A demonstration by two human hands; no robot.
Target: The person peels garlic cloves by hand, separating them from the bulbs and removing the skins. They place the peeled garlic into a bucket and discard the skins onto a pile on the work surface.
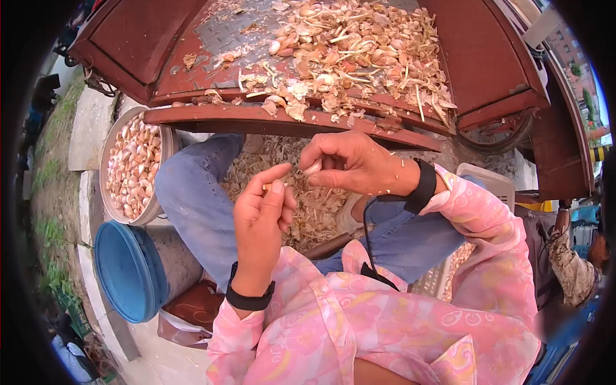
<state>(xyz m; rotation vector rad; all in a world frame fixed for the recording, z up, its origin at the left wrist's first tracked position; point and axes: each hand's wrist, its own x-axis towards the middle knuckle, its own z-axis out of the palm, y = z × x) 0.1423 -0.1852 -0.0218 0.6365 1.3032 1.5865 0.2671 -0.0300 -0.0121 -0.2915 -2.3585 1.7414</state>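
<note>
Your right hand [330, 165] pinches a garlic clove [313, 168] near your curled left hand [255, 218]; whether that one grips anything, I cannot tell. Before you, a red cart [489, 61] carries heaped garlic [369, 54]. To your left, a pale bucket [168, 142] of cloves [133, 167] stands near a blue-lidded bucket [123, 276], with grass [52, 163] beyond.

No text, label, brand, number or sign can be read anywhere in the frame. At the upper right edge, the building [570, 48] is shown too small and blurred for any lettering to be made out.
</note>
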